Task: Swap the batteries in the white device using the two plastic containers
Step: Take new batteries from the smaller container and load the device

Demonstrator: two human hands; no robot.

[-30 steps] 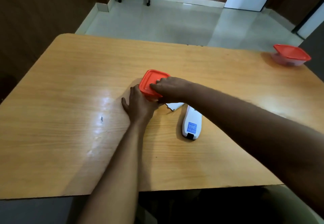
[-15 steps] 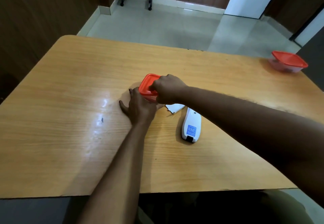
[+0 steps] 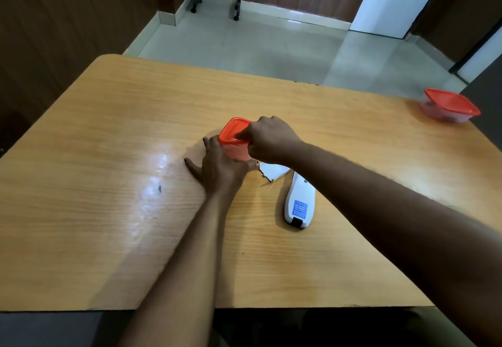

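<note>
On the table (image 3: 95, 210), my left hand (image 3: 220, 168) was wrapped against the near-left side of the tub (image 3: 236, 153), fingers closed on its clear wall, thumb splayed flat on the wood. The tub sat near the table's middle, its red lid (image 3: 232, 132) tilted, the far edge higher. My right hand (image 3: 269, 137) came over from the right, fingers curled and clamped on the lid's right edge. Just right of the tub lay a small white cover (image 3: 274, 171), partly hidden by my right forearm. Beside that, nearer me, the device (image 3: 298, 202) lay flat, blue label up, touching neither hand. At the far right corner stood the second tub (image 3: 448, 107), red lid on; its contents I could not make out.
</note>
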